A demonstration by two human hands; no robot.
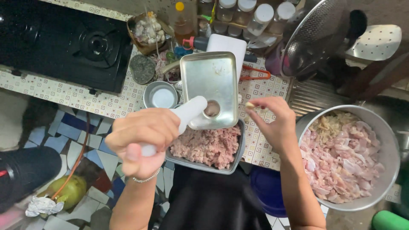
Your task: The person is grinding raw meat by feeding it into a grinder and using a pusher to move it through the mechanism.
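My left hand [142, 142] grips a white plastic pusher [185, 114] whose tip points at the feed hole [211, 108] of the meat grinder's metal hopper tray [211, 79]. My right hand [272, 121] hovers just right of the hopper and pinches a small pale piece of meat [249, 104] between its fingertips. Under the grinder a grey rectangular tray [239, 153] holds pink minced meat [206, 147]. A large round metal bowl [390, 140] at the right is full of raw meat chunks [341, 157].
A black gas stove [64, 42] sits at the far left on the tiled counter [68, 96]. Behind the grinder stand a small metal cup [160, 96], a basket of garlic [147, 30], bottles and jars [251, 15], and a metal strainer [315, 34].
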